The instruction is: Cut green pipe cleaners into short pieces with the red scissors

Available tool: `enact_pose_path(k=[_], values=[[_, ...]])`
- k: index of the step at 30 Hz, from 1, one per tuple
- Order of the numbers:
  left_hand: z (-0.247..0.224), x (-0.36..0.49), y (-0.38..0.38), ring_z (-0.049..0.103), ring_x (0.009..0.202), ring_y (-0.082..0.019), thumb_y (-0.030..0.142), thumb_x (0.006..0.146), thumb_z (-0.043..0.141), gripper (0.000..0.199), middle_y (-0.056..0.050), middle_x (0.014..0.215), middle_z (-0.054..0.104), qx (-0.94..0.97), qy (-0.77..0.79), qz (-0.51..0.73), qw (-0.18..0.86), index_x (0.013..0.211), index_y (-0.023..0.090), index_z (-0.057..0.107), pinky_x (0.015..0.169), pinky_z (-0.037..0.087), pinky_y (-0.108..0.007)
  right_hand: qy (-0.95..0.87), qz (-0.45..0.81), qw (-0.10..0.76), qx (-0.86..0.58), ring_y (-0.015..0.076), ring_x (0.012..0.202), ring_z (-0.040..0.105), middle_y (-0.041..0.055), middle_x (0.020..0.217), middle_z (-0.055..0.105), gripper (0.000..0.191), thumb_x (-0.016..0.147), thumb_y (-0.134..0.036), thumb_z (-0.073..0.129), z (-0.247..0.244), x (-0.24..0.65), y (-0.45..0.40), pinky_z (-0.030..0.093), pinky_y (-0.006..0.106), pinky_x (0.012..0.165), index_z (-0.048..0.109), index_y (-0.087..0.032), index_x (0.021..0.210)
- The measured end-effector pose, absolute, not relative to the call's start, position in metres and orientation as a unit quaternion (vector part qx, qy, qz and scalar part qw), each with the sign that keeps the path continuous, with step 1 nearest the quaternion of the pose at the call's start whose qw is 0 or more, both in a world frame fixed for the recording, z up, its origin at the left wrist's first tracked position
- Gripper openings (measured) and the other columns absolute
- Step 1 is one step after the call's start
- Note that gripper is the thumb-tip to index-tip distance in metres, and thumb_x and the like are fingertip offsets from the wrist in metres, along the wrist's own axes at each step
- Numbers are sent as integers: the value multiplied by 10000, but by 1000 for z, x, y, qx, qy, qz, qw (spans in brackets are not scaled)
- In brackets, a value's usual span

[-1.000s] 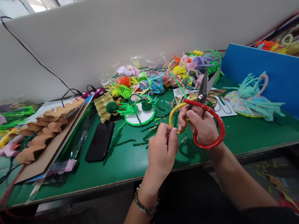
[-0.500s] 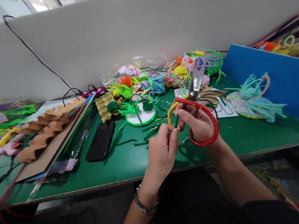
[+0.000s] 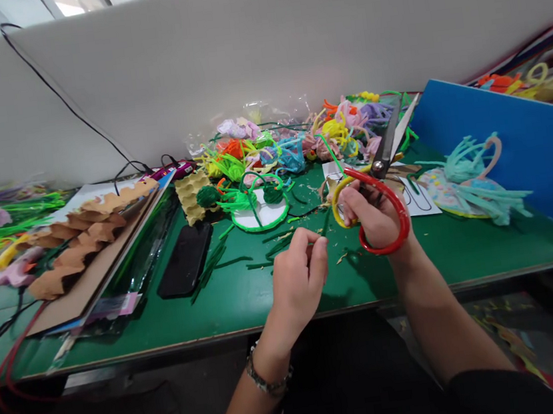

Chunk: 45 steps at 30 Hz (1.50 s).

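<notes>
My left hand (image 3: 299,275) is closed in a pinch on a short dark green pipe cleaner (image 3: 326,225), whose tip sticks up past the fingertips. Scissors (image 3: 379,167) with one red and one yellow handle loop hang on my right hand (image 3: 379,216), which is wrapped in the loops. Their blades point up and away, slightly apart. Just beyond my left hand lies a white disc (image 3: 270,217) edged in bright green, bearing green pompoms and pipe cleaner loops. Cut dark green pipe cleaner pieces (image 3: 281,243) are scattered beside it.
A black phone (image 3: 185,261) and stacked cardboard (image 3: 80,274) lie to the left. Colourful pipe cleaner bundles (image 3: 283,156) line the back. At right, a turquoise pipe cleaner craft (image 3: 475,182) leans near a blue board (image 3: 506,152).
My right hand has moved right, away from my left hand, carrying the scissors, which now tilt more to the right. My left hand has stayed nearly in place with the pipe cleaner.
</notes>
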<state>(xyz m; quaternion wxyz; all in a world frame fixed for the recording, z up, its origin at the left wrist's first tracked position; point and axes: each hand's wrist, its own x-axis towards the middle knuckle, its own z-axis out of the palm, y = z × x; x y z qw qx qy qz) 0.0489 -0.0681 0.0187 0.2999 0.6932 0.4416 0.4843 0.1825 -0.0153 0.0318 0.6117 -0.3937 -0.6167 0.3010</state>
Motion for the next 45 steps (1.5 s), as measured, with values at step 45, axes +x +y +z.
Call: enact_pose_path(k=[45], values=[[-18,-67,-39,474,932,-236,230,785,494,117,-60,985,595,661,693,259,-125,800,202,607,779,310,-396,-628,295,528,-489,81,356,438,-56,385,432,235,740,-288,505,0,196,-25,362,230,385,447,-210,526]])
